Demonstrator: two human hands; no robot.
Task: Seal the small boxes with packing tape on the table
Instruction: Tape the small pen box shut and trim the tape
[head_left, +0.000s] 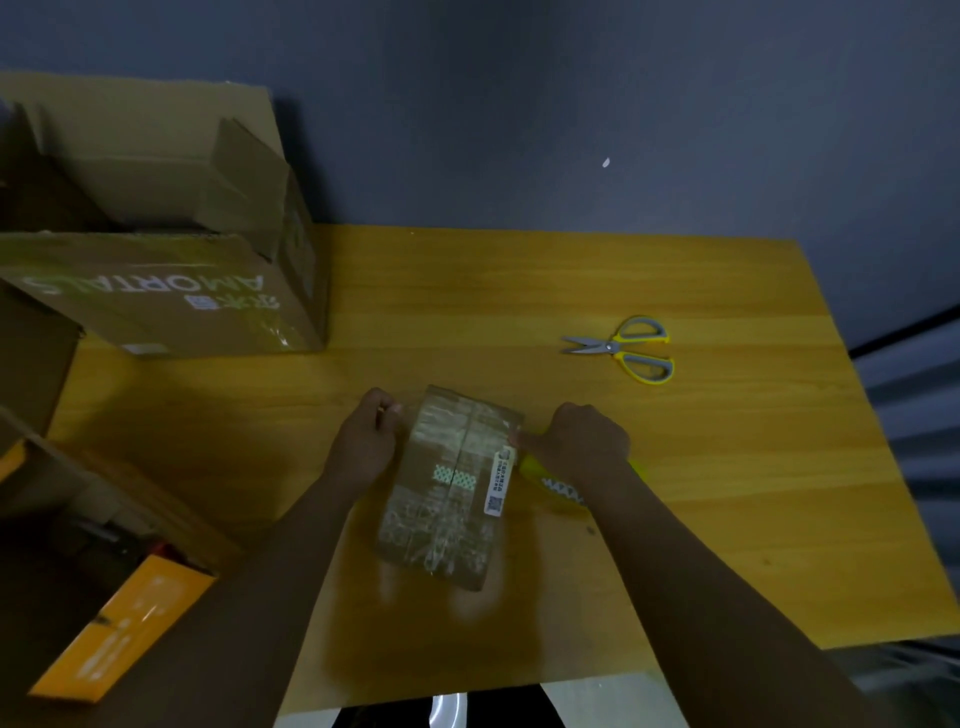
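A small brown cardboard box (449, 486) lies in the middle of the wooden table (727, 467), its top shiny with clear tape and bearing a white label. My left hand (366, 436) is at the box's far left edge, fingers curled, pinching the end of a clear tape strip. My right hand (579, 441) is at the far right edge, curled round a yellow tape roll (558, 488) that is mostly hidden under the hand and wrist. The tape stretches across the box's far end between both hands.
Yellow-handled scissors (628, 348) lie on the table at the far right. A large open cardboard box (171, 270) stands at the far left. Lower left, an open carton (67, 509) holds an orange package (124, 629). A dark wall lies behind the table.
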